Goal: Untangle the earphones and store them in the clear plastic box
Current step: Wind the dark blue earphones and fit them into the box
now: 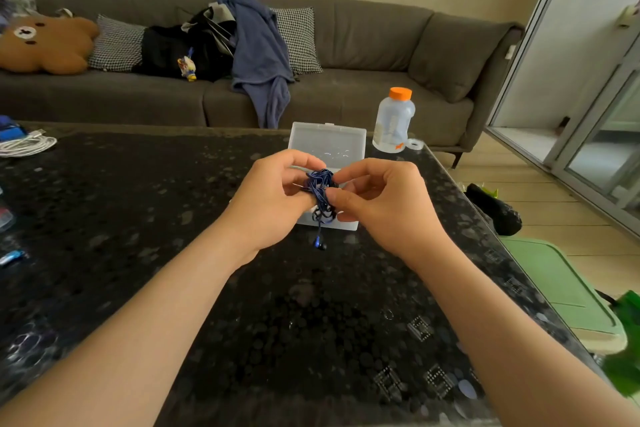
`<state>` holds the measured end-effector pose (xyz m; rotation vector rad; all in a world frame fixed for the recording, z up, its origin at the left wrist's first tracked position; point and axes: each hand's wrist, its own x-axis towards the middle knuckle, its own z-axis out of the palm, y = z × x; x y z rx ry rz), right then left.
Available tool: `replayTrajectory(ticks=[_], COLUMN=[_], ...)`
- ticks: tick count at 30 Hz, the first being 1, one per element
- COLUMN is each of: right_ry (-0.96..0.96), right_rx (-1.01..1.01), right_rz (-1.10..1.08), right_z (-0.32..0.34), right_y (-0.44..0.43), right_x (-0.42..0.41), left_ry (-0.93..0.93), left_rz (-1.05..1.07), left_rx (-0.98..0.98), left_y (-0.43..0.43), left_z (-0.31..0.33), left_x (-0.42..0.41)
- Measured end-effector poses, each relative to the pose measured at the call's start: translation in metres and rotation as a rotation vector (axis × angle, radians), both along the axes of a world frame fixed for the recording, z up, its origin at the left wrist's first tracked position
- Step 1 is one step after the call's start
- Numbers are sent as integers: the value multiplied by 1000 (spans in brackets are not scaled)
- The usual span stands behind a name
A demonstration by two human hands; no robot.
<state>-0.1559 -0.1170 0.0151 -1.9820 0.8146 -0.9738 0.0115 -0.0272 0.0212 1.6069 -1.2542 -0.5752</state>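
Observation:
A tangled bundle of blue earphones (321,191) hangs between my two hands above the dark table (173,218). My left hand (273,204) grips the bundle from the left, fingers curled round the cord. From the right, my right hand (384,204) pinches the cord with thumb and fingers. One blue earbud (318,243) dangles below the bundle. The clear plastic box (329,146) stands open on the table right behind my hands, its lid upright; my hands hide most of its base.
A clear bottle (393,121) with an orange cap stands at the table's far right corner beside a tape roll (415,144). A coiled white cable (26,144) lies far left. The grey sofa (381,55) is behind; a green lid (561,288) lies on the floor right.

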Motion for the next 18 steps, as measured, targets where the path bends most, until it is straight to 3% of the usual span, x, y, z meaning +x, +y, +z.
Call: replayTrajectory(ticks=[6, 12, 14, 18], right_ry=[25, -57, -116, -423], right_rx=[-63, 15, 144, 654], right_rz=[-50, -22, -42, -18], right_z=[-1, 1, 3, 7], right_y=[-1, 7, 10, 17], right_x=[-5, 0, 0, 7], left_ry=[321, 297, 296, 298], left_rz=[-73, 31, 37, 9], left_rx=[130, 102, 94, 65], left_y=[1, -4, -4, -3], left_z=[9, 8, 7, 7], left_x=[-4, -11, -11, -12])
